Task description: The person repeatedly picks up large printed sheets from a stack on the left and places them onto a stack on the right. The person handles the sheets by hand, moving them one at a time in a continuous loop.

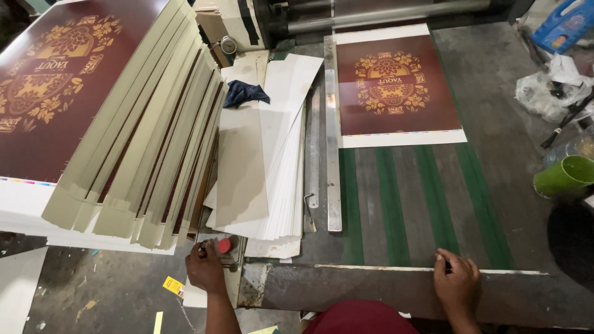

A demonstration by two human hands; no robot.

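Observation:
My left hand (205, 267) rests on a small control box with a red button (224, 245) at the near edge of the machine, fingers on the box beside the button. My right hand (456, 282) lies flat on the front edge of the feed table (383, 291), fingers curled over a thin white sheet edge. A maroon printed sheet (396, 86) with gold ornament and white margins lies on the green belts (390, 204), against a long metal guide rail (333, 142).
A big fanned stack of maroon printed sheets (93, 124) fills the left. Plain white and grey boards (266, 167) lie beside it, with a dark blue cloth (244, 93) on top. A green cup (564, 175), plastic bags (547, 93) and a blue container (566, 25) sit at the right. Rollers (383, 12) run across the top.

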